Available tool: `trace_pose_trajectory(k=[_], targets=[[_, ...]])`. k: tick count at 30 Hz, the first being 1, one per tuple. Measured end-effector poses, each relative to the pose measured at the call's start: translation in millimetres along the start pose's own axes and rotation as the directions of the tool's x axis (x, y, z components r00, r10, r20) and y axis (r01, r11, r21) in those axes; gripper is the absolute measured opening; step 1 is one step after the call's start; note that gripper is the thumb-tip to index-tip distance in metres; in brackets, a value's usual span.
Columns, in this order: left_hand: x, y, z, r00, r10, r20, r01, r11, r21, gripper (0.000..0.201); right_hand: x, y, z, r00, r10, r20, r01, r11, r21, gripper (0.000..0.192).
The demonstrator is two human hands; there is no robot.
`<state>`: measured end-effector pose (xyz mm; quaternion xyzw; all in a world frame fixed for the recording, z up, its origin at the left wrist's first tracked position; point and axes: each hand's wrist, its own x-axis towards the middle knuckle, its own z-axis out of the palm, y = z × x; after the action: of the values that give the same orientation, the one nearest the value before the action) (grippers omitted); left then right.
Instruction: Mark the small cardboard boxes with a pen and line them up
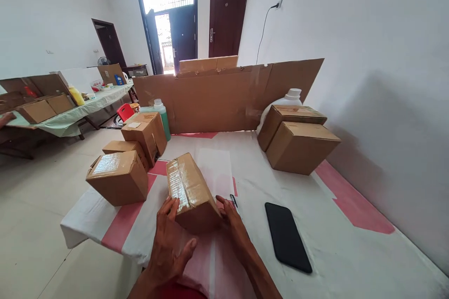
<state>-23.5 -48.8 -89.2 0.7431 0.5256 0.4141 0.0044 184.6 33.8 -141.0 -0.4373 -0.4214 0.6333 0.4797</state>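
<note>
A taped brown cardboard box (187, 180) is in front of me on the cloth-covered table, turned at an angle. My left hand (170, 238) has its fingertips against the box's near left side, its thumb sticking out apart from the cardboard. On the opposite side, my right hand (233, 219) touches the near right edge, index finger stretched along it. The box is held between both hands. Its underside is hidden. A dark pen (233, 201) lies just beyond my right hand.
A black phone (288, 237) lies at the right. Several boxes (117, 177) and a green-liquid bottle (163, 119) stand left. Two boxes (303, 147) and a white jug (293, 96) stand right. A cardboard panel (217, 100) closes off the back. Another table (101, 100) stands far left.
</note>
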Motion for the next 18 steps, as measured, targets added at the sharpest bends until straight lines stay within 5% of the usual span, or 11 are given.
trace_pose_trajectory(k=[5, 11, 18], targets=[[25.5, 6.2, -12.9, 0.993, -0.076, -0.094, 0.067, 0.993, -0.092, 0.078, -22.5, -37.2, 6.3, 0.998, -0.051, 0.028, 0.048, 0.994, 0.093, 0.067], [55.4, 3.4, -19.6, 0.976, -0.173, -0.134, 0.138, 0.962, -0.237, 0.075, -36.1, -70.5, 12.7, 0.971, -0.198, 0.131, 0.210, 0.974, -0.085, 0.059], [77.9, -15.1, -15.8, 0.969, -0.210, -0.131, 0.176, 0.957, -0.230, 0.061, -4.4, -66.0, 21.0, 0.962, -0.247, 0.118, 0.267, 0.940, -0.212, 0.068]])
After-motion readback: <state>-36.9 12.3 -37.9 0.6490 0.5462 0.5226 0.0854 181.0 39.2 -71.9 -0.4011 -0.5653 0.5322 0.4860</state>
